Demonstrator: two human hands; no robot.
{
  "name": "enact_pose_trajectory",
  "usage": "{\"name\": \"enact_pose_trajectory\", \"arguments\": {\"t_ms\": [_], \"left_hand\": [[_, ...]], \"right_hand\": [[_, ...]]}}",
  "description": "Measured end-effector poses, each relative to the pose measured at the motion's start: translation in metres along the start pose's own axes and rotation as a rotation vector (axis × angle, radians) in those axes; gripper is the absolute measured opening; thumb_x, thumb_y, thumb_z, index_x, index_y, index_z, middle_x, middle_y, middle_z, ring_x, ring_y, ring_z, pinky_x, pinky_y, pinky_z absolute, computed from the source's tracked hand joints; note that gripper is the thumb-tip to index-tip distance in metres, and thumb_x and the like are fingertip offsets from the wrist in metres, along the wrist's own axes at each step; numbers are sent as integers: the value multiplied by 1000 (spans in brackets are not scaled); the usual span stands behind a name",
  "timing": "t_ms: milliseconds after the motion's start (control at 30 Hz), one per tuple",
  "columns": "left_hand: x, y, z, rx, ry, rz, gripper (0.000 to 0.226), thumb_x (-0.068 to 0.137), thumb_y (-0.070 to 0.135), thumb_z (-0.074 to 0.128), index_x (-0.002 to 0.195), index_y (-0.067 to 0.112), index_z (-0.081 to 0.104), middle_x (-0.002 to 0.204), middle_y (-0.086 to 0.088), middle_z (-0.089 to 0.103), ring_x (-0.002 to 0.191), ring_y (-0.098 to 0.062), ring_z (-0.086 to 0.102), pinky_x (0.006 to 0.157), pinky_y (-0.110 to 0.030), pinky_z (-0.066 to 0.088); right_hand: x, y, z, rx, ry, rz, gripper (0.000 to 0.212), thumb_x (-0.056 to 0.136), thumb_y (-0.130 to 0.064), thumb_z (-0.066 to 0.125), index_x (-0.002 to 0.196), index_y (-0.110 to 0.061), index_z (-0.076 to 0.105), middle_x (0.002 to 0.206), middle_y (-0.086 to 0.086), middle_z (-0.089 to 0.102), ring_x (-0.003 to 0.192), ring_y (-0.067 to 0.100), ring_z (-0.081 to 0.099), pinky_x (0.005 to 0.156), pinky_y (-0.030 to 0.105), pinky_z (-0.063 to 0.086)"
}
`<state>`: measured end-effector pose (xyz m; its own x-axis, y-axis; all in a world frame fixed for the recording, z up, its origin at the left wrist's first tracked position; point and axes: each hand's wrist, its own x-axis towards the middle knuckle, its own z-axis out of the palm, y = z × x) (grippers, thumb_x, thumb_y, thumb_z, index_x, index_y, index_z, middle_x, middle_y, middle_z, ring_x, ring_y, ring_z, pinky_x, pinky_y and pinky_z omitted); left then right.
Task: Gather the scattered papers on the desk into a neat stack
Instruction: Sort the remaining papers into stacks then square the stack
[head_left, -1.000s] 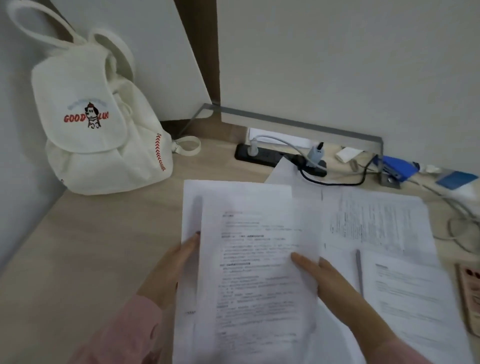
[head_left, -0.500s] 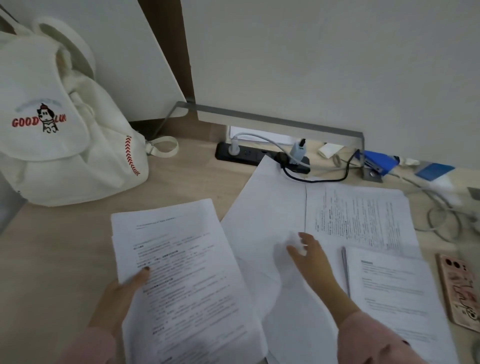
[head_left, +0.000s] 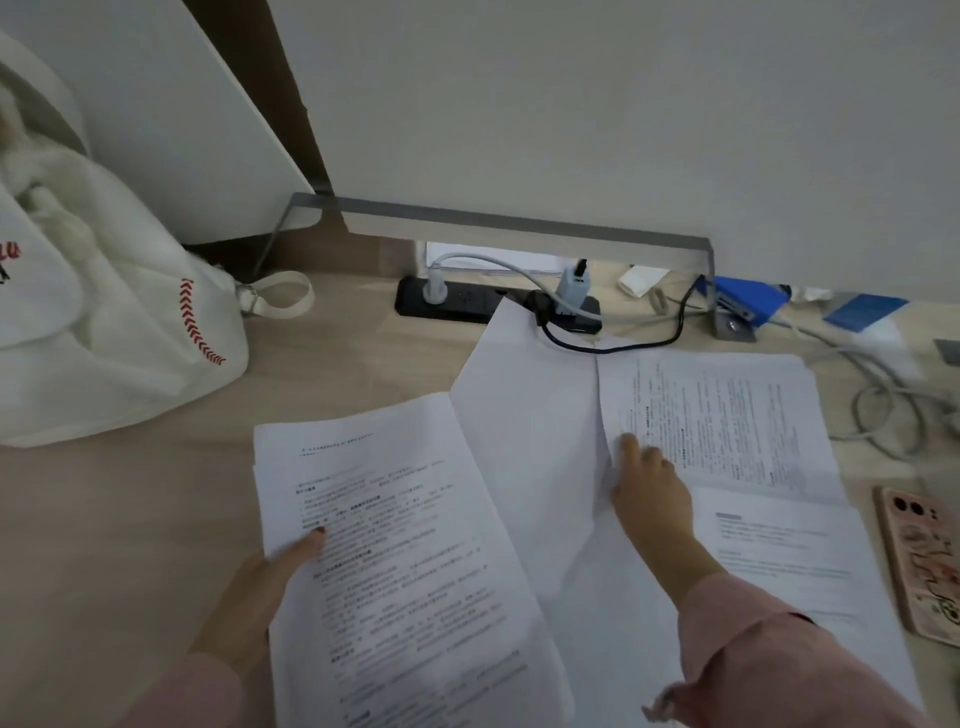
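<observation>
Here, the left hand (head_left: 260, 587) grasps a sheaf of printed papers (head_left: 395, 551) by its left edge, thumb pressed on the top page and the other fingers hidden beneath, so the sheaf lies slanted over the near middle of the wooden desk (head_left: 104, 530). Just to its right, a blank sheet (head_left: 530, 415) lies at an angle, its far corner overlapping the black power strip (head_left: 457, 306) at the back of the desk, and its near part tucked under the sheaf's right edge. The right hand (head_left: 652, 493) reaches forward where that blank sheet meets a printed sheet (head_left: 727, 415) lying sideways; its fingertips (head_left: 629, 442) touch the paper along that seam, yet whether the thumb catches an edge cannot be told, as it is hidden. Nearer the person, another printed sheet (head_left: 779, 561) overlaps the sideways one's near edge and runs under the right forearm. Both arms wear pink sleeves. A phone in a pink case (head_left: 919, 566) lies just beside these sheets at the desk's right edge. A white cloth bag (head_left: 114, 322) with red stitching stands at the far left against the wall, well apart from the papers. A blue stapler (head_left: 748, 306) and loose grey cables (head_left: 883, 410) lie at the far right.
</observation>
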<state>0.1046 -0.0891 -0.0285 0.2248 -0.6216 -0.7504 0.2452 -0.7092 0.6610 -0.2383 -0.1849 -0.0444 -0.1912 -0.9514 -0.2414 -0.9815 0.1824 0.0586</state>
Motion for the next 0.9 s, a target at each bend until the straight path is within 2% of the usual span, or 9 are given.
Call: {"name": "enact_pose_trajectory", "arguments": {"t_ms": [100, 200, 433, 500, 567, 667, 767, 833, 900], "left_hand": [[4, -8, 6, 35, -3, -40, 39, 87, 20, 60, 123, 4, 57, 116, -15, 65, 105, -32, 60, 100, -45, 43], [10, -16, 10, 59, 6, -59, 38, 89, 16, 57, 125, 3, 55, 116, -17, 64, 105, -33, 60, 99, -47, 43], [19, -20, 9, 104, 66, -70, 43, 87, 19, 61, 126, 3, 53, 110, -14, 62, 106, -35, 57, 102, -51, 41], [16, -18, 11, 105, 59, -66, 41, 87, 21, 61, 125, 5, 54, 110, -13, 61, 105, -34, 57, 102, -50, 41], [13, -17, 14, 88, 49, -50, 37, 87, 21, 61, 122, 7, 56, 107, -13, 62, 101, -32, 58, 101, -48, 41], [6, -17, 16, 48, 48, -30, 40, 87, 22, 61, 124, 6, 56, 112, -14, 62, 107, -33, 58, 103, -48, 40], [0, -19, 16, 27, 44, -23, 41, 88, 21, 61, 125, 6, 55, 117, -13, 63, 109, -31, 58, 105, -47, 39], [-6, -20, 13, 8, 45, -17, 35, 88, 17, 60, 120, 4, 58, 109, -14, 65, 99, -29, 60, 100, -43, 42], [-10, -23, 6, -24, 62, -10, 33, 87, 16, 62, 117, 4, 61, 108, -15, 66, 94, -27, 61, 97, -42, 44]], "right_hand": [[1, 11, -6, 190, 36, 53, 28, 91, -10, 40, 117, -8, 49, 106, 14, 60, 89, 30, 58, 62, 30, 38], [0, 16, -13, 348, 105, 94, 21, 93, -10, 37, 102, -6, 56, 90, 14, 64, 71, 26, 51, 61, 30, 38], [-35, -17, -35, 698, 175, -192, 27, 97, -16, 43, 116, -13, 62, 108, -2, 68, 92, 9, 59, 78, 15, 39], [-53, -31, -47, 753, 183, -269, 27, 97, -17, 45, 117, -15, 62, 99, -8, 67, 86, -3, 55, 73, 4, 37], [-71, -42, -56, 807, 145, -330, 22, 97, -18, 44, 110, -23, 60, 79, -16, 61, 68, -7, 54, 60, 0, 38], [-91, -62, -61, 986, -71, -258, 16, 99, -20, 39, 100, -28, 53, 68, -12, 54, 60, -2, 54, 58, 8, 41], [-104, -85, -58, 1293, -581, -118, 26, 100, -20, 34, 112, -16, 57, 91, 0, 63, 80, 9, 59, 78, 20, 51], [-112, -95, -55, 1347, -916, -130, 25, 99, -28, 38, 119, -27, 53, 104, -7, 64, 92, 9, 63, 84, 19, 51], [-117, -100, -49, 1285, -1072, -181, 31, 94, -35, 48, 124, -29, 52, 119, -6, 62, 107, 12, 62, 94, 22, 48]]}}
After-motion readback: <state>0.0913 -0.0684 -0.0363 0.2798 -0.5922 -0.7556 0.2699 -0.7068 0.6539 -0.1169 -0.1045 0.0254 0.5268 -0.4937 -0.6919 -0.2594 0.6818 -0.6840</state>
